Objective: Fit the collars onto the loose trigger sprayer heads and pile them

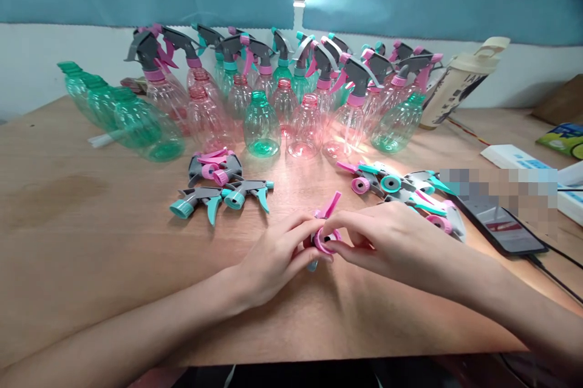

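Near the front of the table, a trigger spray head [322,248] with a pink collar and a pink trigger lies between my two hands, its collar opening facing me. My left hand [273,254] is closed round the spray head from the left. The thumb and fingers of my right hand [382,236] are pinched together at the collar opening, touching its rim. Whether they also hold a small part there is hidden. Loose spray heads [200,200] with teal and pink parts lie beyond my left hand. More spray heads [392,184] are piled beyond my right hand.
Several clear green and pink bottles [262,124] stand in rows at the back, many with spray heads fitted. Green bottles [136,118] lean at the far left. On the right are a phone [496,224] with a cable, a white power strip [514,157] and a cream tumbler [460,84].
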### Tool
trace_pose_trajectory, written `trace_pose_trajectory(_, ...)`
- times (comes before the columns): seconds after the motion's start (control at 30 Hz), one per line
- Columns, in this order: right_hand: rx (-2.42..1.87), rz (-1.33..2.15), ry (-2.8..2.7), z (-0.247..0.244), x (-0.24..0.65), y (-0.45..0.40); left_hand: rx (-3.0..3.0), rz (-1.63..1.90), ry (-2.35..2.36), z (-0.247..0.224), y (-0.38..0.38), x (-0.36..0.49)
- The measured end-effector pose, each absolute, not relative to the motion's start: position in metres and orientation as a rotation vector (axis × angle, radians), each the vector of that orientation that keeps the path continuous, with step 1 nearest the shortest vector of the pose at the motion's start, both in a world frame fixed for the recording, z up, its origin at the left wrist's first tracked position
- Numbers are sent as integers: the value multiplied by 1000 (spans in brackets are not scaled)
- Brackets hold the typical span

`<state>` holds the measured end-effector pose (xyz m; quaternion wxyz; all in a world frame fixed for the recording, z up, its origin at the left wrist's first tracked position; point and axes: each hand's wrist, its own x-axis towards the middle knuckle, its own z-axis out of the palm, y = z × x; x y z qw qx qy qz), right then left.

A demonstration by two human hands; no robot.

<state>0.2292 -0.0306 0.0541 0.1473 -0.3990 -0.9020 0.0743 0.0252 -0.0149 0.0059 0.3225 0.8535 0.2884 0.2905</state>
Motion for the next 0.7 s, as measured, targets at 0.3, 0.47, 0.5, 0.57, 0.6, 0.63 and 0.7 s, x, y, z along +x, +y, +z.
trace_pose_trajectory(0.3,-1262,97,-2581,55,234,-40,2332,805,734,2,-16,26)
trace_pose_trajectory(0.47,-1319,132,-2594,57,231,-41,2344,819,746,5,-16,28)
trace_pose_trajectory(0.5,-1328,145,-2589,57,230,-42,2348,822,744,5,-15,28)
trace_pose_trajectory(0.57,-1353,170,-2570,57,227,-42,2354,820,745,4,-15,27)
trace_pose_trajectory(0.6,-1370,181,-2555,57,226,-42,2357,820,750,3,-15,27)
trace_pose_trajectory(0.63,-1383,188,-2536,56,224,-43,2361,820,752,3,-15,27)
trace_pose_trajectory(0.7,-1403,197,-2496,55,222,-43,2370,825,759,1,-14,26)
